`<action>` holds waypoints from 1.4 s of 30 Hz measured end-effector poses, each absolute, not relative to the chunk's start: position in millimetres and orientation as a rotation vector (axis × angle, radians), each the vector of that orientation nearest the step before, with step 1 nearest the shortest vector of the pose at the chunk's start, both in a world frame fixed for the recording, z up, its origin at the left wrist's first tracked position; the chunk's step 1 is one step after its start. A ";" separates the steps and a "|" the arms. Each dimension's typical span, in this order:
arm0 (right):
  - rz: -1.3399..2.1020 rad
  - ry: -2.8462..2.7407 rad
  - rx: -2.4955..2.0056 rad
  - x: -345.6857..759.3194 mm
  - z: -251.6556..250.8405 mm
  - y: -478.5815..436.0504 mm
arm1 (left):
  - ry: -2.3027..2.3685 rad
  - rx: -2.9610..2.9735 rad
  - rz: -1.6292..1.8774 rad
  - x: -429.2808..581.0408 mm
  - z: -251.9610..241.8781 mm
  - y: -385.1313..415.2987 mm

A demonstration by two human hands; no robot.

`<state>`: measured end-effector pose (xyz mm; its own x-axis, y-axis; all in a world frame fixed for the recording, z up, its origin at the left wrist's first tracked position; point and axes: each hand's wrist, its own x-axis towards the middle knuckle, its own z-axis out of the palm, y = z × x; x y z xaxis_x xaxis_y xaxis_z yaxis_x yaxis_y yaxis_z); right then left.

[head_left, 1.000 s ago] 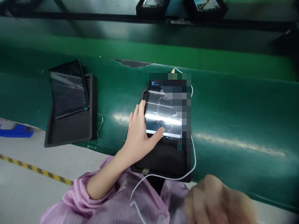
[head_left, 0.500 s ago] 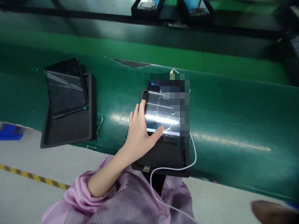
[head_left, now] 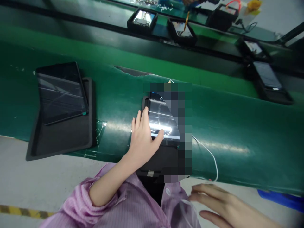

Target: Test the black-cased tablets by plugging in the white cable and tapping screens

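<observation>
From the head view, I have my left hand [head_left: 142, 141] on the tablet [head_left: 162, 114], which sits over the far part of a dark tray [head_left: 163, 158] on the green bench [head_left: 261, 136]. My fingers lie along the tablet's left edge and my thumb rests apart from them, over the near part of the lit screen. Whether I am clamping it or merely resting on it, I cannot tell. Blocky blurring covers the tablet's right side and part of the tray.

My right hand [head_left: 220, 202] is at the near right, just past the bench's near edge, with fingers and thumb apart. A white cable [head_left: 215, 163] curves from the tray's right side toward it; I cannot tell whether they touch.

To the left, a second tablet [head_left: 63, 95], its screen dark, lies askew across another tray [head_left: 66, 136], covering its far part. On the far side stand black boxes [head_left: 190, 39] with shiny things inside, and at the far right there is a phone [head_left: 267, 75].
</observation>
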<state>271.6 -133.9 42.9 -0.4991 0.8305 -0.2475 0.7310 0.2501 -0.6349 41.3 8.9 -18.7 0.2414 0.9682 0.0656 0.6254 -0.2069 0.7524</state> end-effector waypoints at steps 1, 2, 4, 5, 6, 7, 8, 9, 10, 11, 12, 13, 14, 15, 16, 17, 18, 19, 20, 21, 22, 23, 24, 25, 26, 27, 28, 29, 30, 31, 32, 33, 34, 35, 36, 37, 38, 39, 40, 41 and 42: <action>1.140 -2.369 -1.490 274.2 45.1 -124.3 | 1.462 1.928 0.750 41.8 -19.6 8.4; 1.186 -2.353 -1.484 278.5 48.6 -112.5 | 1.473 1.939 0.760 42.4 -20.6 8.0; 1.179 -2.282 -1.489 288.9 57.6 -80.4 | 1.500 1.964 0.775 43.5 -22.6 7.7; 1.129 -2.232 -1.486 293.2 61.4 -59.9 | 1.513 1.978 0.779 44.1 -23.6 7.6; 1.033 -2.142 -1.558 295.9 63.5 -36.8 | 1.524 1.996 0.782 44.6 -24.5 7.5; 0.910 -2.042 -1.637 296.5 63.1 -11.7 | 1.534 2.018 0.784 45.2 -25.4 7.0; 0.778 -1.940 -1.668 294.9 60.0 14.4 | 1.546 2.045 0.788 45.7 -26.1 6.0; 0.707 -1.864 -1.664 291.4 54.3 40.6 | 1.563 2.077 0.794 46.1 -26.8 4.2; 0.689 -1.800 -1.649 286.2 46.5 65.8 | 1.582 2.117 0.802 46.3 -27.5 1.8; 0.722 -1.736 -1.636 279.9 37.7 89.1 | 1.601 2.160 0.814 46.3 -28.3 -1.3; 0.786 -1.638 -1.641 272.9 28.6 109.8 | 1.618 2.202 0.824 45.9 -29.2 -4.8; 0.886 -1.513 -1.641 265.7 20.1 127.3 | 1.631 2.241 0.832 45.1 -30.5 -8.4; 1.053 -1.404 -1.598 258.7 12.7 141.5 | 1.639 2.275 0.836 43.9 -32.1 -11.7; 1.179 -1.305 -1.546 252.3 6.6 152.4 | 1.644 2.302 0.836 42.4 -34.0 -14.4; 1.230 -1.275 -1.512 246.9 1.7 160.2 | 1.648 2.324 0.834 40.6 -36.3 -16.3; 1.255 -1.258 -1.483 242.7 -2.1 165.3 | 1.652 2.344 0.829 38.7 -38.6 -17.3; 1.254 -1.255 -1.460 239.7 -5.1 168.3 | 1.648 2.370 0.818 36.8 -41.0 -17.4; 1.238 -1.264 -1.442 238.1 -7.6 169.6 | 1.639 2.397 0.800 35.0 -43.1 -16.9; 1.228 -1.268 -1.420 237.7 -9.7 169.8 | 1.626 2.425 0.774 33.4 -44.9 -15.9; 1.223 -1.269 -1.398 238.2 -11.7 169.4 | 1.612 2.450 0.742 32.1 -46.2 -14.9; 1.223 -1.267 -1.379 239.4 -13.5 168.9 | 1.602 2.468 0.711 31.3 -47.0 -13.9; 1.229 -1.262 -1.366 240.9 -15.3 168.5 | 1.595 2.477 0.683 30.9 -47.1 -13.3; 1.241 -1.251 -1.359 242.5 -17.0 168.4 | 1.599 2.475 0.660 31.0 -46.6 -13.0; 1.256 -1.237 -1.357 243.8 -18.5 168.7 | 1.612 2.461 0.645 31.6 -45.6 -13.1; 1.275 -1.222 -1.356 244.9 -19.8 169.4 | 1.627 2.443 0.636 32.5 -44.2 -13.4; 1.296 -1.208 -1.354 245.6 -20.8 170.3 | 1.645 2.422 0.631 33.5 -42.5 -13.9; 1.319 -1.195 -1.350 246.0 -21.4 171.4 | 1.659 2.404 0.624 34.6 -40.7 -14.5; 1.343 -1.183 -1.344 246.1 -21.5 172.5 | 1.668 2.391 0.613 35.5 -39.0 -15.1; 1.367 -1.172 -1.338 246.1 -21.3 173.5 | 1.670 2.386 0.598 36.2 -37.4 -15.5; 1.391 -1.161 -1.333 246.1 -20.8 174.3 | 1.665 2.391 0.577 36.6 -35.9 -15.9; 1.413 -1.151 -1.332 246.1 -20.0 174.9 | 1.662 2.399 0.556 36.7 -34.6 -16.2; 1.431 -1.142 -1.331 246.1 -19.2 175.3 | 1.661 2.409 0.537 36.7 -33.4 -16.4; 1.444 -1.133 -1.332 246.1 -18.3 175.5 | 1.661 2.423 0.524 36.5 -32.4 -16.6; 1.453 -1.125 -1.335 246.2 -17.4 175.6 | 1.659 2.438 0.515 36.3 -31.5 -16.7; 1.460 -1.118 -1.337 246.1 -16.7 175.5 | 1.656 2.451 0.508 36.1 -30.7 -16.9; 1.464 -1.112 -1.340 246.0 -16.0 175.4 | 1.651 2.463 0.504 36.0 -30.0 -17.0; 1.470 -1.106 -1.343 245.7 -15.4 175.3 | 1.643 2.473 0.502 35.9 -29.4 -17.1; 1.477 -1.099 -1.347 245.3 -14.8 175.1 | 1.636 2.479 0.502 35.9 -28.8 -17.3; 1.485 -1.091 -1.349 244.8 -14.2 174.9 | 1.630 2.482 0.501 35.9 -28.4 -17.4; 1.495 -1.082 -1.351 244.3 -13.4 174.7 | 1.626 2.483 0.500 35.9 -27.9 -17.4; 1.504 -1.071 -1.351 243.7 -12.5 174.4 | 1.622 2.485 0.500 35.9 -27.5 -17.4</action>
<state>243.7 174.4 -12.5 -0.0797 0.9536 -0.2902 -0.0374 -0.2938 -0.9551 35.9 -17.4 -27.5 0.3666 0.9081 0.2025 0.8643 -0.4130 0.2870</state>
